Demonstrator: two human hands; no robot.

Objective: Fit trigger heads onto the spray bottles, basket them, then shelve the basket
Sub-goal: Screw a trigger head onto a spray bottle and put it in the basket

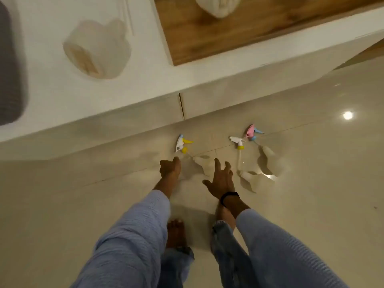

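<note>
three trigger heads lie on the glossy floor (311, 204), so steer by the white-and-yellow trigger head (182, 144), the leftmost one. just beyond it rises the base of the white tabletop (145, 84). well to its right lies the yellow-collared trigger head (236, 140), and right beside that one is the pink-and-blue trigger head (253, 131). thin dip tubes trail from all three toward you.

the nearest clear bottle (202, 164) lies on its side just on your side of the white-and-yellow trigger head and a little to its right; it is blurred and its outline is hard to follow. two more lie farther right of that head: the middle clear bottle (252, 180) and the far clear bottle (272, 163). you cannot tell whether any tube reaches into a neck.

your left hand (170, 168) is directly on your side of the white-and-yellow trigger head, near its tube — the blur hides whether the fingers are curled or grip anything. your right hand (221, 180) is to the right of that head, past the nearest clear bottle, with its fingers spread wide and bent and nothing in them. a black wristband (229, 197) circles its wrist.

beyond that head, up on the tabletop, sit a rolled pale towel (97, 48) and a wooden panel (228, 38).
</note>
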